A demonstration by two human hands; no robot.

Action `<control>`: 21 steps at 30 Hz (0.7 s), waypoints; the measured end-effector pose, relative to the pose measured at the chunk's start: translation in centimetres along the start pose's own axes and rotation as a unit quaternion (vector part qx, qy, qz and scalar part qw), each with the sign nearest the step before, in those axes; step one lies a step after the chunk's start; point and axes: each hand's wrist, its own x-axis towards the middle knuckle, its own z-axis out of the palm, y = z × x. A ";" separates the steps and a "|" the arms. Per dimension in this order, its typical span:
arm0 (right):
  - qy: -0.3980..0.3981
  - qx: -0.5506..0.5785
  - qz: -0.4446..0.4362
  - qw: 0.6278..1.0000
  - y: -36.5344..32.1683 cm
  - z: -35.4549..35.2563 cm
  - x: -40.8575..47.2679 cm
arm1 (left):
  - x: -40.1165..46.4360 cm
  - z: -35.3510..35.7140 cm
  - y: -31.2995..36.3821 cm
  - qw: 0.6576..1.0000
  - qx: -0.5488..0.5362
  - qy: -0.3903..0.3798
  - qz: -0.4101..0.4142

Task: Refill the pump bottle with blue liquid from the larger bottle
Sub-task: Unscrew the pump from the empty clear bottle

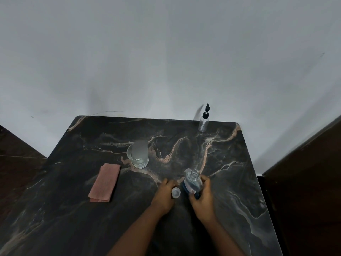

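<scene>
**A:** How far along is the refill?

**B:** Early, I'd judge. The larger bottle (191, 183) is uncapped; its mouth is open and I see no lid on it. My left hand (165, 194) rests on the table (230, 182) with its grip closed around the small pale cap (175, 193). My right hand (203, 197) has its grip wrapped around the larger bottle's lower body.

**A:** And the pump bottle?

**B:** It stands at the far right edge of the table, well apart from my hands. The pump bottle (203, 121) has its black pump head on and looks clear, with no blue in it that I can make out. So what's left, as I read it: bring it nearer, take the pump off, pour, then close both bottles.

**A:** Which way is the larger bottle pointing?

**B:** Its long axis is close to upright, leaning a little, with the open neck up and toward the far side and the base down near my palm. Blue liquid sits low in it. I can't tell whether the base touches the table.

**A:** Anything else around?

**B:** A frosted glass tumbler (138, 154) stands left of centre, with a folded pink cloth (105, 182) just nearer and to its left. Neither is in my way.
</scene>
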 end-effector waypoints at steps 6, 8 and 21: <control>0.024 0.013 -0.006 1.000 -0.1 -2.9 0.7 | 1.0 -3.1 0.8 0.996 -0.064 0.056 -0.014; 0.056 -0.020 -0.015 0.998 -0.5 -4.0 1.7 | 1.9 -4.3 1.2 0.993 -0.075 0.093 -0.015; 0.035 -0.112 -0.019 0.993 -2.5 -6.9 14.0 | 10.8 -7.7 7.3 0.943 -0.320 0.078 -0.055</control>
